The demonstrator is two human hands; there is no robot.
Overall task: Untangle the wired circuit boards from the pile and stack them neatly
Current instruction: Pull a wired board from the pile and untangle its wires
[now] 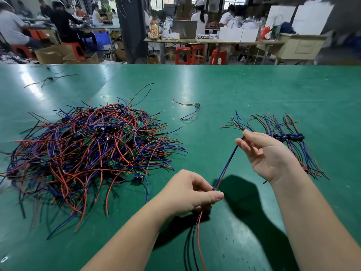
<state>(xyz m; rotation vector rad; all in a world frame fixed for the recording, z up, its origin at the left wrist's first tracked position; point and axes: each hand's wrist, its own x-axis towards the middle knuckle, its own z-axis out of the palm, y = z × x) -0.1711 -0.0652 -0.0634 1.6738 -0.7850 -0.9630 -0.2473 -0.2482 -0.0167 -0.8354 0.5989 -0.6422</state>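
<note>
Blue wires (228,163) are running taut toward one o'clock, left hand (189,194) pinching their circuit board (216,190), right hand (267,151) pinching the tips; overpulling could tear solder joints.

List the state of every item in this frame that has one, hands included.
Pile: tangled, on the left.
Stack: boards lined up, wires fanned out, on the right.
Lone board: lying apart, free of the pile.
Held board: lifted, pinched by the left hand.
Blue wire: pulled straight, end pinched by the right hand.
</note>
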